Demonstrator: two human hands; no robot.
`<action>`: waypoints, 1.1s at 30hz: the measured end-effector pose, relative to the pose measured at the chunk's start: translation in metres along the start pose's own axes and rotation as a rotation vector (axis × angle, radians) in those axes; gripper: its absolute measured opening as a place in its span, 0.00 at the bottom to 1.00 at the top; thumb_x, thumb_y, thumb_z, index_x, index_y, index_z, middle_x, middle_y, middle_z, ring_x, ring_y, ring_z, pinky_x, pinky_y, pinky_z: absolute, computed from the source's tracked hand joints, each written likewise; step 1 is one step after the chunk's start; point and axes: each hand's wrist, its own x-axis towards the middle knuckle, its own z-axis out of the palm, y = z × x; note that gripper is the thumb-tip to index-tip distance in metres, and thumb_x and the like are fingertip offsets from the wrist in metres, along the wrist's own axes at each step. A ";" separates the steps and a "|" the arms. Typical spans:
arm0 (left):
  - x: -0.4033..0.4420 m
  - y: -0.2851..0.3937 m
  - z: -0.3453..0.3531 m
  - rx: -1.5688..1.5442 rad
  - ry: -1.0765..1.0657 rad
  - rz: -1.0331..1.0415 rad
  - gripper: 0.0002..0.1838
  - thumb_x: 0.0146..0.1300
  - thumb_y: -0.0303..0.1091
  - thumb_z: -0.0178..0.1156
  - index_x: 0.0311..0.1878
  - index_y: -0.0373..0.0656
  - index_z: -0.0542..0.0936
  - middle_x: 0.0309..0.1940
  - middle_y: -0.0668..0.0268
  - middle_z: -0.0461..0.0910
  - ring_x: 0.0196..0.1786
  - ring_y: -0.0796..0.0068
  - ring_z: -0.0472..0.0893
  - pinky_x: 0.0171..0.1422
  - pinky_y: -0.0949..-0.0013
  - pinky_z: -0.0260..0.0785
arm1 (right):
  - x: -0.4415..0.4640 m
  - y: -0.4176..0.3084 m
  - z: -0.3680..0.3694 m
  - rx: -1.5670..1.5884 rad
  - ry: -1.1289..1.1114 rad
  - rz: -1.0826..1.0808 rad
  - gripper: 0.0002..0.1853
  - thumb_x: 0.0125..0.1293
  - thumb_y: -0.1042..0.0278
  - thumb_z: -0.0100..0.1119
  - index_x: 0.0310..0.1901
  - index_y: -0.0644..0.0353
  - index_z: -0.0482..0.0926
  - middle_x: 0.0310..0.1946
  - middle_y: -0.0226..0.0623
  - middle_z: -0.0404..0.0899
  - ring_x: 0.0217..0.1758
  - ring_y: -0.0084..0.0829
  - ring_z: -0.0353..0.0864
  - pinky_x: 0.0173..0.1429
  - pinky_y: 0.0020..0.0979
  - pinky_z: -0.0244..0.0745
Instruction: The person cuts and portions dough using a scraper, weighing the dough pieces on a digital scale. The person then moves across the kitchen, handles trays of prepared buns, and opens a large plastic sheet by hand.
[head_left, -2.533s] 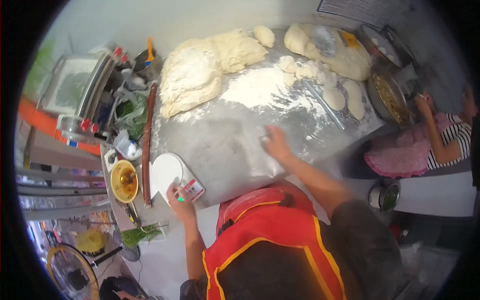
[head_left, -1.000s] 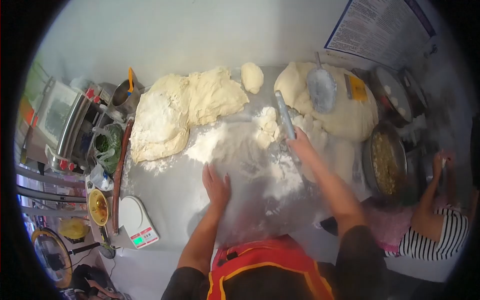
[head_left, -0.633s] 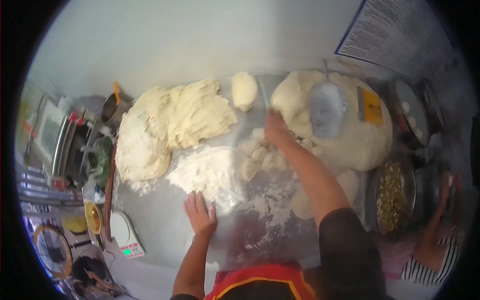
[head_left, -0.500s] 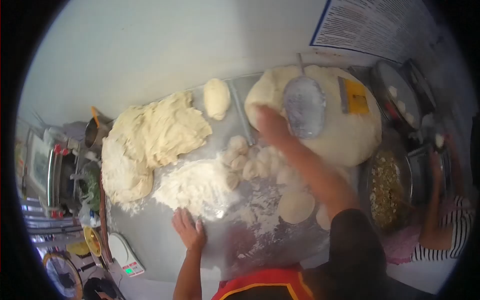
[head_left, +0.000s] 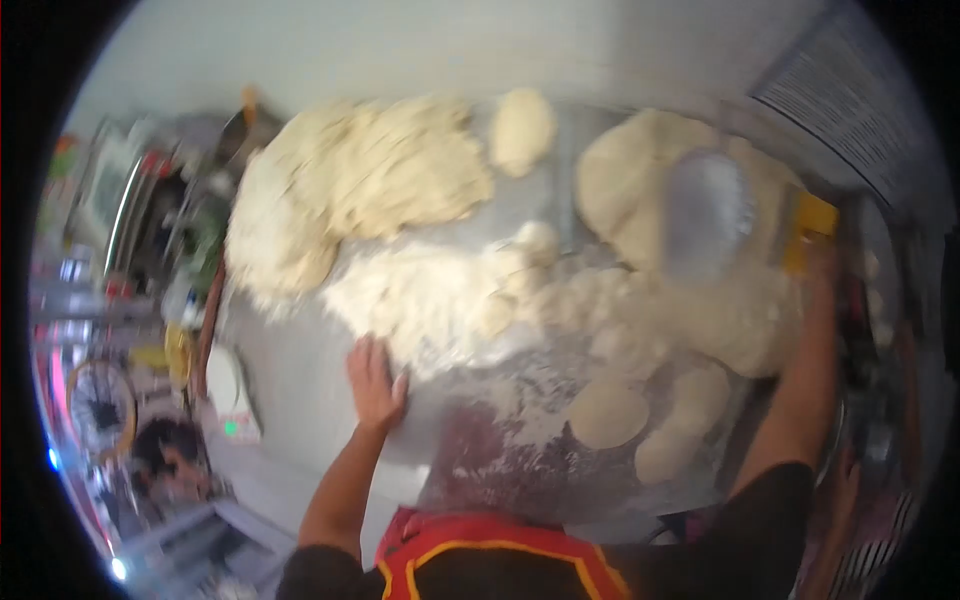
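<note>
My left hand (head_left: 376, 385) lies flat on the metal table (head_left: 300, 380), fingers spread, at the near edge of the loose flour (head_left: 410, 300). Far to the right, my right hand (head_left: 822, 262) is at the yellow scraper (head_left: 812, 225) on the big smooth dough (head_left: 640, 170); its fingers are smeared by motion. A clear scoop (head_left: 705, 215) rests on that dough. Small dough pieces (head_left: 540, 242) are grouped right of the flour, and a flat dough round (head_left: 608, 410) lies nearer me.
A rough dough mass (head_left: 400, 170) and a small dough lump (head_left: 523, 132) sit along the back. At the left are a white scale (head_left: 230, 395), a brown stick (head_left: 210, 325) and a bag of greens (head_left: 205, 235). A co-worker's arm (head_left: 840, 500) shows at the right edge.
My right hand has put down the grey rod near the back and moved right to the yellow scraper. My left hand has come off the scale onto the table. The view has shifted.
</note>
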 end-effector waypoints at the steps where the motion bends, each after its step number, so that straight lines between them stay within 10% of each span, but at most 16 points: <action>1: 0.002 0.006 -0.005 -0.009 0.004 -0.022 0.35 0.57 0.42 0.57 0.66 0.38 0.61 0.68 0.48 0.56 0.72 0.48 0.52 0.74 0.45 0.38 | -0.008 -0.019 -0.011 0.160 0.003 0.015 0.28 0.60 0.48 0.58 0.53 0.64 0.74 0.47 0.45 0.79 0.47 0.41 0.79 0.51 0.39 0.72; 10: 0.004 0.002 -0.014 -0.121 0.051 -0.048 0.38 0.60 0.48 0.55 0.68 0.38 0.56 0.69 0.50 0.54 0.73 0.50 0.50 0.75 0.48 0.37 | -0.192 -0.188 -0.082 0.189 0.531 -0.422 0.25 0.66 0.56 0.56 0.57 0.67 0.71 0.52 0.45 0.75 0.52 0.36 0.76 0.56 0.33 0.68; 17: 0.000 -0.006 -0.013 -0.210 0.079 -0.038 0.37 0.62 0.46 0.54 0.68 0.36 0.55 0.69 0.47 0.53 0.73 0.49 0.50 0.75 0.49 0.38 | -0.393 -0.357 0.025 0.347 0.012 -1.176 0.20 0.48 0.80 0.56 0.47 0.59 0.79 0.41 0.43 0.79 0.47 0.43 0.77 0.53 0.37 0.69; 33: -0.077 -0.095 -0.047 -0.750 0.159 -0.168 0.34 0.59 0.30 0.52 0.67 0.29 0.55 0.66 0.42 0.55 0.69 0.44 0.54 0.74 0.53 0.44 | -0.440 -0.516 0.214 0.209 -0.176 -1.212 0.18 0.47 0.78 0.58 0.42 0.51 0.83 0.38 0.33 0.80 0.48 0.38 0.72 0.56 0.37 0.66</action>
